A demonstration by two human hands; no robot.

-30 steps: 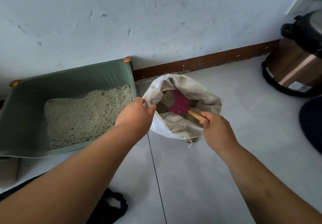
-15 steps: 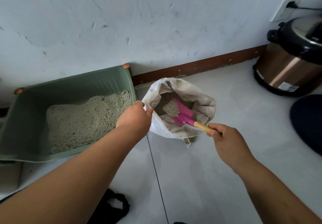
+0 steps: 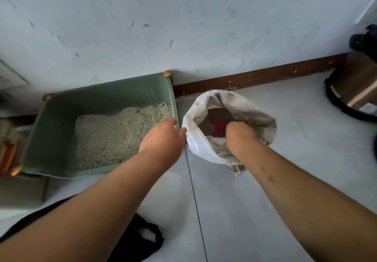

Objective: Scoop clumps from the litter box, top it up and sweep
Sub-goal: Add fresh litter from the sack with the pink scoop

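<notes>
Both bare arms reach forward and away from the body, converging toward the middle. The left forearm (image 3: pixel 91 210) runs up from the lower left corner, its wrist nearly straight. The left hand (image 3: pixel 163 137) lies back upward, its thumb and fingertips pinching the near rim of the bag (image 3: pixel 199 145). The right forearm (image 3: pixel 306 190) comes in from the lower right, wrist bent downward. The right hand (image 3: pixel 241 137) is plunged knuckles-up into the bag's mouth, curled into a fist on the pink scoop (image 3: pixel 219 127). Its fingers are hidden beneath it. The two hands are near each other but apart.
</notes>
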